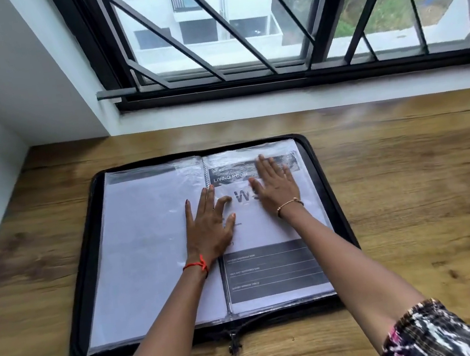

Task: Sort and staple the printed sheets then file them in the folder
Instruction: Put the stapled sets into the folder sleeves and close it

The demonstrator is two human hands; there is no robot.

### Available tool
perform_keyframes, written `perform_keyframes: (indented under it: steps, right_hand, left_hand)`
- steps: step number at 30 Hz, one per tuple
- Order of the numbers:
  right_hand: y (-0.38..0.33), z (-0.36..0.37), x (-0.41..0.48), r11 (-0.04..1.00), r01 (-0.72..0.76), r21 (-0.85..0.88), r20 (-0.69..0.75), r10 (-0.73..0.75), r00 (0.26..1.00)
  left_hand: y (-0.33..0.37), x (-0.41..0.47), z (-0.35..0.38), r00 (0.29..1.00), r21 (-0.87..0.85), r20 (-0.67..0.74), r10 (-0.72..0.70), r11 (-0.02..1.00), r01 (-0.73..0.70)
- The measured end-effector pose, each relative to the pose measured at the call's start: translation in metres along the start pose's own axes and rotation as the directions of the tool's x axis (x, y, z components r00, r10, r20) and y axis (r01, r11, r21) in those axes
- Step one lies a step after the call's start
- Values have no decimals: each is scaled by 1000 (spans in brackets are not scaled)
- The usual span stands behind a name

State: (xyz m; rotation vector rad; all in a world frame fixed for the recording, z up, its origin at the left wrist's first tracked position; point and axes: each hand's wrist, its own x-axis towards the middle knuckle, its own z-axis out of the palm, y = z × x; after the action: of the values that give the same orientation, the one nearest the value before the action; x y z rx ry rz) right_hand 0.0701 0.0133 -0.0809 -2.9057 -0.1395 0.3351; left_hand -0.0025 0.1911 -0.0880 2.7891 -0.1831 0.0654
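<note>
Both flat, spread hands, left hand (207,223) and right hand (274,183), press the printed sheet (268,227) in the folder's (84,229) right sleeve, gripping nothing.

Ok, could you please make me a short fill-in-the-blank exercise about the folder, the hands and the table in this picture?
1. The black folder lies ____ on the wooden table.
2. The right hand rests flat on the ____ page of the folder.
3. The left hand has a ____ thread round its wrist.
4. The heading on the printed sheet reads LIVING ____.
Missing words: open; right; red; ROOM.
</note>
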Motion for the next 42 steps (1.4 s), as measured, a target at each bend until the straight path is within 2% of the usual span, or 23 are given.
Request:
perform_keyframes:
  steps: [6, 8, 10, 11, 13, 15, 17, 20, 24, 27, 33, 38, 40, 42]
  right_hand:
    - [47, -6, -12, 957, -271, 105, -79, 280, 957]
    - [43, -11, -13, 928, -333, 169, -133, 357, 925]
    - [25, -15, -13, 911, -334, 241, -239, 389, 890]
    - [11, -17, -13, 918, -300, 258, -281, 369, 886]
    - [-22, -18, -14, 953, -151, 263, -305, 231, 924]
    - [-60, -14, -17, 963, 58, 261, -297, 23, 954]
    - [-97, -7, -23, 937, 220, 273, -282, -140, 949]
    - [-140, 5, -34, 891, 347, 294, -250, -278, 927]
    - [-173, 18, -43, 874, 403, 272, -184, -363, 913]
    - [-184, 26, -49, 886, 408, 222, -128, -388, 913]
    - [-188, 30, -53, 902, 390, 183, -74, -383, 921]
    - [-185, 24, -53, 895, 380, 233, -63, -376, 924]
    - [-183, 21, -53, 884, 373, 283, -82, -365, 927]
    - [-182, 16, -52, 870, 358, 338, -105, -344, 933]
  left_hand:
    - [-2, -1, -2, 1000, -77, 23, 2, 997, -1]
    - [-3, 2, -6, 998, -170, 63, -5, 985, 16]
    - [-6, 3, -12, 998, -334, 57, -33, 941, 51]
    - [-10, 3, -16, 998, -420, 18, -61, 905, 63]
    - [-18, 1, -23, 982, -499, -93, -165, 861, 97]
    - [-34, -4, -35, 931, -481, -186, -314, 855, 193]
    - [-54, -11, -47, 870, -447, -227, -438, 841, 306]
    - [-86, -25, -61, 799, -381, -257, -544, 817, 433]
    - [-114, -45, -76, 691, -313, -242, -681, 729, 608]
    - [-124, -56, -85, 625, -341, -218, -749, 659, 670]
    - [-132, -66, -92, 606, -450, -184, -774, 614, 649]
    - [-132, -63, -101, 588, -407, -194, -785, 610, 680]
    - [-131, -60, -107, 599, -462, -174, -782, 602, 651]
    - [-132, -57, -117, 644, -590, -83, -761, 558, 583]
